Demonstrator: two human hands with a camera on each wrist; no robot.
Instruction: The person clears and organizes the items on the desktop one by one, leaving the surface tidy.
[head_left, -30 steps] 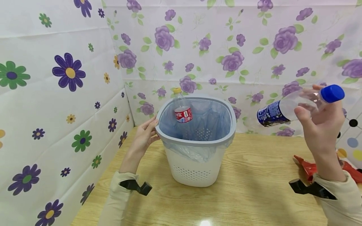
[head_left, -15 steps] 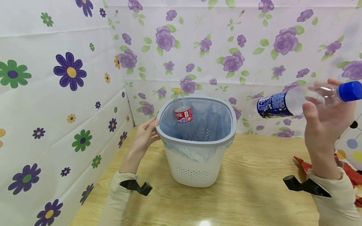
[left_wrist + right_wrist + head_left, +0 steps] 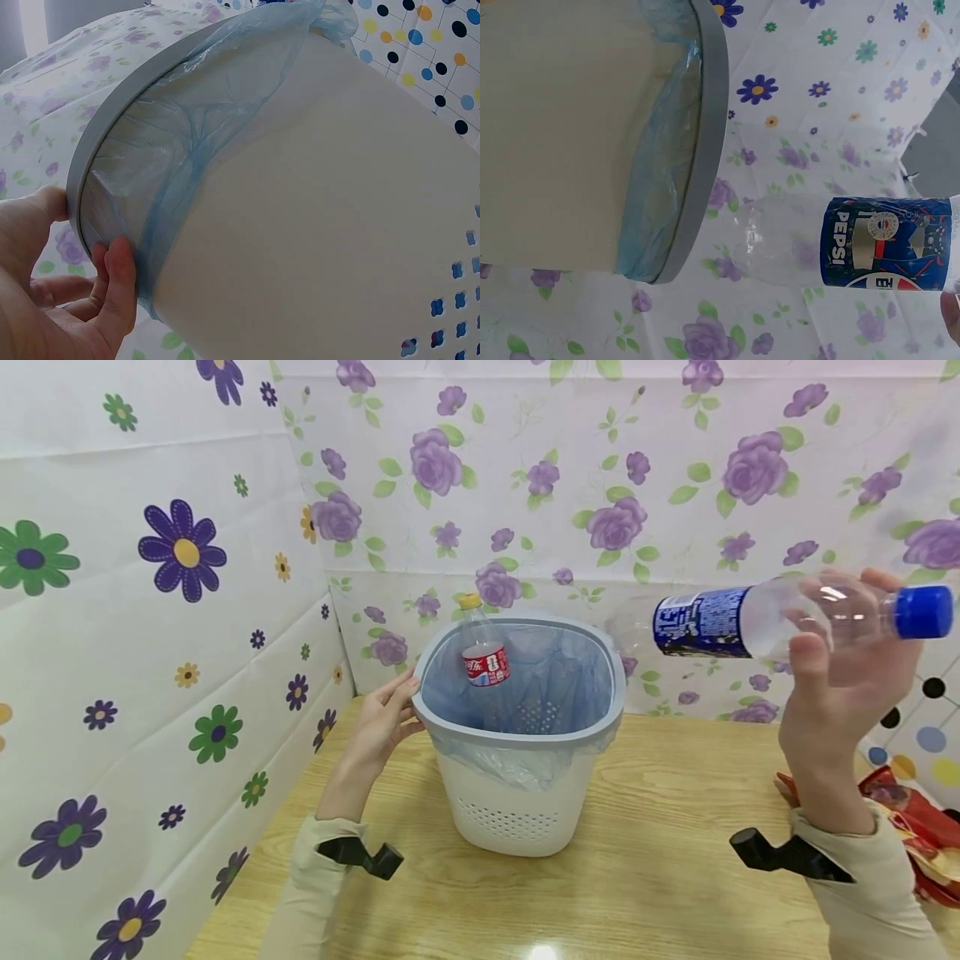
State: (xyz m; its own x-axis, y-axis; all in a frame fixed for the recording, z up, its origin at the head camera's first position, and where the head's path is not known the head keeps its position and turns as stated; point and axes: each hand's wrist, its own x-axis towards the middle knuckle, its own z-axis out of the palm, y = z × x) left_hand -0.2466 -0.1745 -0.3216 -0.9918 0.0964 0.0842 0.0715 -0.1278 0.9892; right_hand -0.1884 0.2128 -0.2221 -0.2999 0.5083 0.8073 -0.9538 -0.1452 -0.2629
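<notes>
A white trash bin (image 3: 510, 810) with a grey rim and a blue plastic liner (image 3: 570, 685) stands on the table. My left hand (image 3: 380, 720) pinches the bin's rim on its left side; in the left wrist view the thumb (image 3: 51, 204) lies outside and the fingers reach under the rim. Inside the bin leans a clear bottle (image 3: 486, 662) with a yellow cap and red label. To the right of the bin, my right hand (image 3: 843, 693) grips a clear Pepsi bottle (image 3: 705, 622) near its blue-capped neck. That bottle lies sideways in the air, its base pointing at the bin.
Red crinkled packaging (image 3: 911, 818) lies at the table's right edge, partly behind the right forearm. Flowered cloth walls (image 3: 525, 485) close off the back and left. The wooden table (image 3: 675, 827) extends around the bin.
My right hand first moved right, then back left, turning the Pepsi bottle from tilted to nearly level, with its base now closer to the bin. The left hand and bin stay put.
</notes>
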